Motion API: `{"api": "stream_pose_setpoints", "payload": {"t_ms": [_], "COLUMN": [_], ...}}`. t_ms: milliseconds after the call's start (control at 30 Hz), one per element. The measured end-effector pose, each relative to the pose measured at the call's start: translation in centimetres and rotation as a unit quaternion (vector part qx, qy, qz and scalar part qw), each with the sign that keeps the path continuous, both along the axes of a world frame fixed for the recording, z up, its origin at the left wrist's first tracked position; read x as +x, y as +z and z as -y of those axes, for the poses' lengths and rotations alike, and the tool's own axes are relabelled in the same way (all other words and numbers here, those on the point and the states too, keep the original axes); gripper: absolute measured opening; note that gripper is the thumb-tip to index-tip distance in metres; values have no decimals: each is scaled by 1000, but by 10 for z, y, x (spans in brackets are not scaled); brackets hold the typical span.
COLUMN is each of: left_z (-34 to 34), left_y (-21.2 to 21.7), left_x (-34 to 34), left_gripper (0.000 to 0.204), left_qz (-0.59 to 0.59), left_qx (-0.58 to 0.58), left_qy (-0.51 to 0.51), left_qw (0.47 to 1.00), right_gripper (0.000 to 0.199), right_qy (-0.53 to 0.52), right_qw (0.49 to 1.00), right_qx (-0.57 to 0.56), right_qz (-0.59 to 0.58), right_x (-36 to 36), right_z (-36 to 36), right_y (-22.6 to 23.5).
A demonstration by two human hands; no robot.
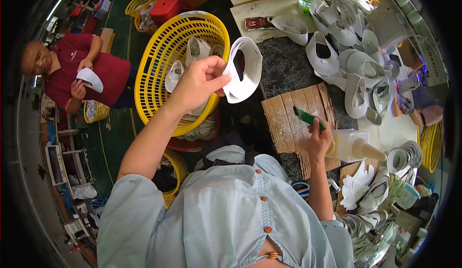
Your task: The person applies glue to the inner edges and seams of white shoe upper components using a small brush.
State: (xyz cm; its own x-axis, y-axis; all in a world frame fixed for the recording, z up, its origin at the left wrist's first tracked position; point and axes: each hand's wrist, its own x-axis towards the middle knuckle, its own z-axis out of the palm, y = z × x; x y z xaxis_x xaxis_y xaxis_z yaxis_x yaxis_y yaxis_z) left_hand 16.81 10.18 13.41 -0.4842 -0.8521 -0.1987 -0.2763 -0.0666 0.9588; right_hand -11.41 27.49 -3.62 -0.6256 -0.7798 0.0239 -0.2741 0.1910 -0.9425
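Note:
My left hand [199, 82] pinches a white shoe upper [252, 78] between thumb and fingers. The upper is raised beside the right rim of a yellow plastic basket [142, 99], where more uppers [196, 48] lie. In my right hand [319, 140] is a small green-handled brush [306, 116] with a dark tip. It is over a worn, whitish-stained piece of cardboard [279, 123] on the dark worktop [284, 58]. Beside that hand a translucent bottle [349, 140] with a long cone nozzle lies on its side.
Many white shoe uppers [358, 66] are heaped at the right of the bench, with stacked pieces [404, 157] nearer me. At the left a person [86, 66] in a dark red shirt handles a white upper. A red container [169, 10] stands beyond the basket.

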Motion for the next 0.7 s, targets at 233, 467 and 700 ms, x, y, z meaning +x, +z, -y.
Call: {"api": "stream_pose_setpoints", "payload": {"t_ms": [233,467,700], "left_z": [17,27,28], "left_y": [-27,-96,-107], "left_x": [-25,-63,-78], "left_gripper": [12,17,18], "left_qz": [177,222,199], "left_qx": [-133,-160,-141], "left_qy": [-87,-209,-250], "left_qw": [971,939,937], "right_gripper": [17,13,15], "right_qy": [-17,-30,148], "right_qw": [998,998,974], "right_qx": [47,41,-36], "right_qz": [-34,-32,-166], "right_x": [6,22,45], "right_z": [-6,1,51], "right_y": [11,13,3]}}
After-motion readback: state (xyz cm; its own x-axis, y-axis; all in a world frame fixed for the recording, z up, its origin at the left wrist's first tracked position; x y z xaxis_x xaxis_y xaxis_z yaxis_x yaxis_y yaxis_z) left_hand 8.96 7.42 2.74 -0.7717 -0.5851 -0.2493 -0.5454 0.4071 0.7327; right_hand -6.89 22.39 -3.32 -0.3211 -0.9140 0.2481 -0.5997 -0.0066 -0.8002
